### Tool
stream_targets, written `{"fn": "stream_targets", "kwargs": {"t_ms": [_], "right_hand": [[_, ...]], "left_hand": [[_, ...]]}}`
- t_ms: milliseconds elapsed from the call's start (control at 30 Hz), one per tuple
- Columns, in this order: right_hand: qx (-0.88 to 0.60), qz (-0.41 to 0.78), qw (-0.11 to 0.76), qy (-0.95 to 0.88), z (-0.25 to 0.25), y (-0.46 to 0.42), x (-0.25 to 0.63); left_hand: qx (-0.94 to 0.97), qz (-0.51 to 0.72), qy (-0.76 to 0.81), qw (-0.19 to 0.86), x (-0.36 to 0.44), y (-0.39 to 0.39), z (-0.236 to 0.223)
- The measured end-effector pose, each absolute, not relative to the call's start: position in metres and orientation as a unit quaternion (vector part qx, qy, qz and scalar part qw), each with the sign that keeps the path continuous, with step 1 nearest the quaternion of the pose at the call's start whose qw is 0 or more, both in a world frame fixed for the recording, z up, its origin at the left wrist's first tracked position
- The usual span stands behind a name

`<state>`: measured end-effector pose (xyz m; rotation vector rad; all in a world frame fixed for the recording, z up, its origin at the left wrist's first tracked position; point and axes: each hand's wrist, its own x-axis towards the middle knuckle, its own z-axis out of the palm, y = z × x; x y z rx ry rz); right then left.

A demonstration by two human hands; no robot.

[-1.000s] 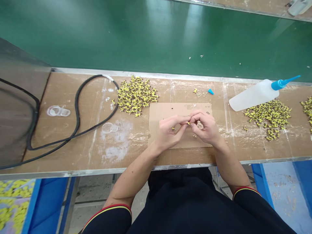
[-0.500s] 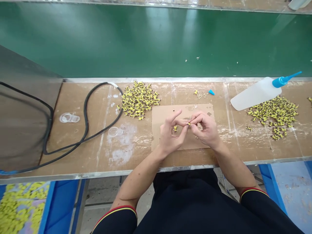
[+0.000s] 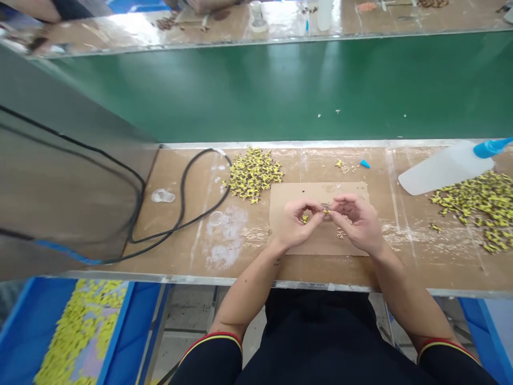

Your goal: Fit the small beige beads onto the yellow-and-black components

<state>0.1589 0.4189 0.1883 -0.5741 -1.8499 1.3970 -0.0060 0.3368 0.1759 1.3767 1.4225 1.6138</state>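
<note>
A pile of yellow parts (image 3: 253,175) is sitting left of the cardboard sheet (image 3: 316,195). Left hand (image 3: 294,224) is curling its fingers in, no longer spread as in the earlier frame, and meeting right hand (image 3: 356,222). Both are pinching a small yellow part (image 3: 326,212) over the sheet, long axis running roughly left-right, too small to confirm. Second pile (image 3: 473,206) is lying far right, near a squeeze bottle (image 3: 444,168).

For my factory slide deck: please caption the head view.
Left hand and right hand pinch a small yellow piece above a cardboard sheet.
</note>
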Motion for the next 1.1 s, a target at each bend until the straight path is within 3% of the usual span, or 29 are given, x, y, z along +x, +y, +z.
{"fn": "stream_targets", "kwargs": {"t_ms": [100, 267, 333, 500, 667, 733, 900, 1100], "right_hand": [[-0.247, 0.522, 0.393, -0.716, 0.187, 0.423, 0.163], [-0.248, 0.477, 0.4, -0.742, 0.188, 0.429, 0.168], [-0.236, 0.455, 0.385, -0.768, 0.188, 0.431, 0.169], [-0.236, 0.408, 0.388, -0.792, 0.188, 0.442, 0.176], [-0.28, 0.367, 0.448, -0.766, 0.195, 0.457, 0.192], [-0.302, 0.328, 0.426, -0.787, 0.2, 0.463, 0.198], [-0.307, 0.273, 0.158, -0.898, 0.204, 0.477, 0.208], [-0.288, 0.252, -0.037, -0.923, 0.199, 0.479, 0.201]], "left_hand": [[0.509, 0.609, 0.581, 0.178, -0.031, 0.341, 0.173], [0.401, 0.577, 0.698, -0.136, -0.096, 0.348, 0.164], [0.406, 0.507, 0.742, -0.166, -0.117, 0.351, 0.157], [0.404, 0.388, 0.822, -0.102, -0.138, 0.354, 0.143], [0.4, 0.4, 0.812, -0.143, -0.134, 0.341, 0.16], [0.447, 0.411, 0.786, -0.113, -0.128, 0.335, 0.171], [0.656, 0.304, 0.676, 0.145, -0.099, 0.33, 0.187], [0.707, 0.173, 0.651, 0.214, -0.07, 0.341, 0.176]]}}
